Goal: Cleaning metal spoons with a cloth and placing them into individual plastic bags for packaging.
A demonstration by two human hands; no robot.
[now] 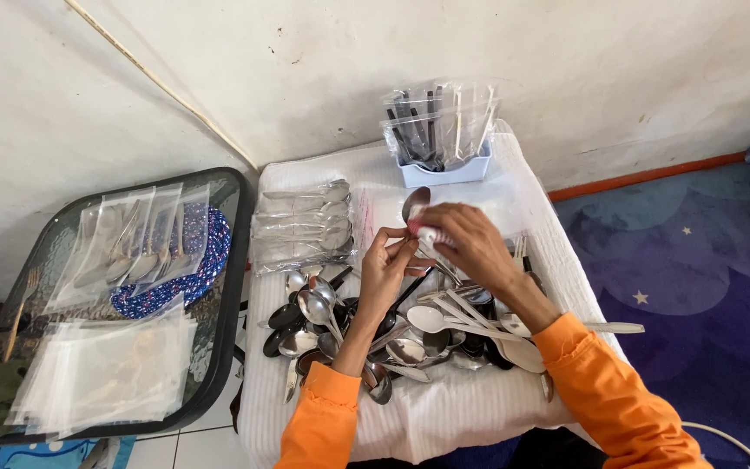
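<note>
A white-covered worktop (479,408) fills the middle of the frame, and to its left sits a dark glass-topped side table (234,287) with a rounded rim. On that side table, in the lower left of the frame, lies a stack of empty clear bags (106,369), with several bagged utensils (136,243) above it resting on a blue braided mat (186,265). At the centre of the worktop is a loose heap of spoons (392,334), metal, black and white mixed together. Above and left of the heap lies a pile of bagged spoons (301,227), and at the top centre stands a small white holder (446,165) filled with bagged cutlery. Both hands hover over the heap: the right hand (470,243) has its grip closed on a metal spoon (416,205), apparently with a small pink-and-white cloth against it, though that is hard to make out. The left hand (388,269) pinches the same spoon lower down with its fingertips.
</note>
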